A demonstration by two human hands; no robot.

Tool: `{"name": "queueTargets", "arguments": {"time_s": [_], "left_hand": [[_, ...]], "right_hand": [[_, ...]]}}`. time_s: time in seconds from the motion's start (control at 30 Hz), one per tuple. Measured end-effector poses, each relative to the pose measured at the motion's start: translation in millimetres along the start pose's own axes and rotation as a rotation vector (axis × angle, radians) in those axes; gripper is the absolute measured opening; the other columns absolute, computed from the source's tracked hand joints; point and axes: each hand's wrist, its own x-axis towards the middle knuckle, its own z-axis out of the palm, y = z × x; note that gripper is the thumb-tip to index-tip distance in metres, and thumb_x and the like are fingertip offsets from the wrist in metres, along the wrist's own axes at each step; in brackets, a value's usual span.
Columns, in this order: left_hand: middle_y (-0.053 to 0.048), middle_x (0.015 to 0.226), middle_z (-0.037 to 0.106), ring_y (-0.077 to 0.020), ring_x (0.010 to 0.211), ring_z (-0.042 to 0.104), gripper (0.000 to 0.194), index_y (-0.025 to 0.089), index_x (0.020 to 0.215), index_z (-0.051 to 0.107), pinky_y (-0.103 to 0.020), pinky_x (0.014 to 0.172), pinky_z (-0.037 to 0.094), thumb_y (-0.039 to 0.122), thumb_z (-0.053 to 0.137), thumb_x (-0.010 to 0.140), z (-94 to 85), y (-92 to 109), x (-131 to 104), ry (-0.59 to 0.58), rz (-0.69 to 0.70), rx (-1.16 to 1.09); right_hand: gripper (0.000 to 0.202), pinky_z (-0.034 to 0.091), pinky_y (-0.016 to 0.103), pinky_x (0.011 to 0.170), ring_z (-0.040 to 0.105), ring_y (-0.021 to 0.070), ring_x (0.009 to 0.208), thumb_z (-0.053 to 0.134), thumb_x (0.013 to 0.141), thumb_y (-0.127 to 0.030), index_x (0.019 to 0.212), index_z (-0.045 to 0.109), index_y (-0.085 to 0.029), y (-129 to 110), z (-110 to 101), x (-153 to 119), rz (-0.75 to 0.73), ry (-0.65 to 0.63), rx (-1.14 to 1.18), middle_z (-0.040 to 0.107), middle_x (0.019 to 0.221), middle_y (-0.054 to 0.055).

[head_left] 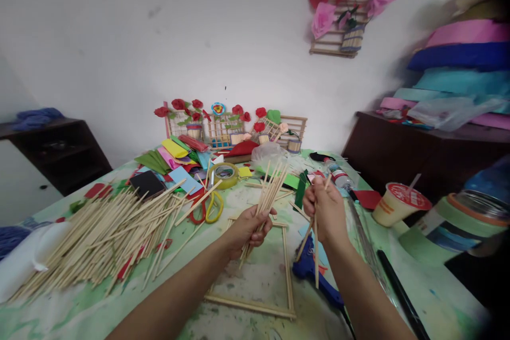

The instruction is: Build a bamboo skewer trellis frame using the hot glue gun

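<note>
My left hand (pixel 249 229) is closed round a bundle of thin wooden sticks (pixel 272 191), raised above a square stick frame (pixel 287 271) on the table. To its right, my right hand (pixel 325 207) pinches a couple of sticks (pixel 316 255) that point downward and cross each other. Beneath and beside the right hand lies a blue glue gun (pixel 306 268). A big pile of loose sticks (pixel 99 234) covers the left part of the table. Red and yellow scissors (pixel 214 207) lie behind my left hand.
Clear tape (pixel 224 174), coloured paper (pixel 175 149) and a dark box (pixel 147 185) stand farther back. On the right are a drink cup (pixel 400 204), a large jar (pixel 458 226) and a black rod (pixel 400 292). Flowered stick frames (pixel 225 130) lean against the wall.
</note>
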Motion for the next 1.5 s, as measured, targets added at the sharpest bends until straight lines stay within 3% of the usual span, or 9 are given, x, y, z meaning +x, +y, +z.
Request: {"name": "queueTargets", "arguments": {"time_s": [0.1,0.27,0.5,0.63,0.8,1.0,1.2,1.37,1.5], "left_hand": [[0.007,0.061,0.048,0.0001,0.036,0.025,0.036,0.017,0.100,0.050,-0.013,0.034,0.016,0.044,0.062,0.080,0.3,-3,0,-0.016,0.028,0.017],[0.007,0.060,0.050,-0.0004,0.037,0.028,0.036,0.017,0.098,0.048,-0.013,0.035,0.019,0.040,0.066,0.077,0.7,-6,0,-0.018,0.039,0.040],[0.007,0.059,0.048,-0.0001,0.037,0.025,0.040,0.017,0.099,0.048,-0.013,0.035,0.019,0.046,0.065,0.077,3.8,-5,-1,0.004,0.043,0.111],[0.008,0.059,0.045,-0.0011,0.038,0.024,0.044,0.017,0.099,0.049,-0.014,0.036,0.019,0.056,0.057,0.079,5.9,-7,-1,0.011,0.064,0.185],[0.007,0.058,0.045,-0.0029,0.038,0.024,0.049,0.016,0.100,0.049,-0.015,0.036,0.019,0.062,0.049,0.080,6.4,-10,1,0.040,0.086,0.278],[0.006,0.056,0.044,-0.0053,0.041,0.029,0.043,0.016,0.091,0.051,-0.019,0.039,0.022,0.059,0.047,0.083,1.7,-9,3,0.108,0.169,0.500],[0.004,0.057,0.047,-0.0084,0.049,0.038,0.036,0.017,0.081,0.054,-0.020,0.047,0.028,0.053,0.052,0.082,-1.1,-1,1,0.152,0.234,0.714],[0.005,0.057,0.045,-0.0062,0.045,0.033,0.041,0.016,0.085,0.052,-0.019,0.042,0.023,0.056,0.056,0.078,-5.9,-2,4,0.095,0.154,0.567],[0.007,0.057,0.044,-0.0034,0.040,0.027,0.043,0.017,0.089,0.050,-0.017,0.038,0.017,0.057,0.055,0.078,-4.7,-2,5,0.166,0.109,0.357]], "right_hand": [[0.038,0.013,0.017,0.032,0.023,0.0043,0.031,0.065,0.073,-0.052,0.075,0.041,-0.023,11,7,-5,0.050,-0.049,-0.146,0.030,0.043,-0.014],[0.036,0.020,0.020,0.036,0.029,0.0061,0.037,0.068,0.070,-0.049,0.073,0.048,-0.020,24,10,-10,-0.034,-0.089,-0.404,0.038,0.045,-0.010],[0.035,0.018,0.020,0.037,0.022,0.0057,0.037,0.057,0.078,-0.054,0.074,0.044,-0.021,26,11,-13,0.038,-0.155,-0.238,0.028,0.046,-0.012],[0.026,0.024,0.021,0.041,0.030,0.0082,0.041,0.060,0.078,-0.043,0.086,0.054,-0.019,23,10,-13,-0.116,-0.078,-0.433,0.033,0.049,-0.010],[0.036,0.035,0.025,0.050,0.043,0.0129,0.049,0.054,0.082,-0.033,0.115,0.058,-0.018,18,6,-11,-0.288,-0.105,-0.824,0.045,0.056,-0.006],[0.027,0.035,0.027,0.052,0.048,0.0157,0.051,0.053,0.081,-0.031,0.103,0.061,-0.018,16,3,-7,-0.318,-0.120,-1.014,0.054,0.058,-0.002],[0.013,0.033,0.025,0.049,0.045,0.0141,0.048,0.059,0.077,-0.032,0.072,0.054,-0.020,16,0,-4,-0.263,-0.100,-0.878,0.049,0.052,-0.004],[0.030,0.026,0.021,0.042,0.033,0.0087,0.042,0.060,0.080,-0.044,0.068,0.046,-0.021,4,-8,1,-0.238,0.033,-0.574,0.039,0.048,-0.008],[0.034,0.019,0.019,0.035,0.028,0.0058,0.036,0.061,0.080,-0.047,0.069,0.043,-0.021,-8,-14,6,-0.299,0.174,-0.284,0.033,0.045,-0.011]]}}
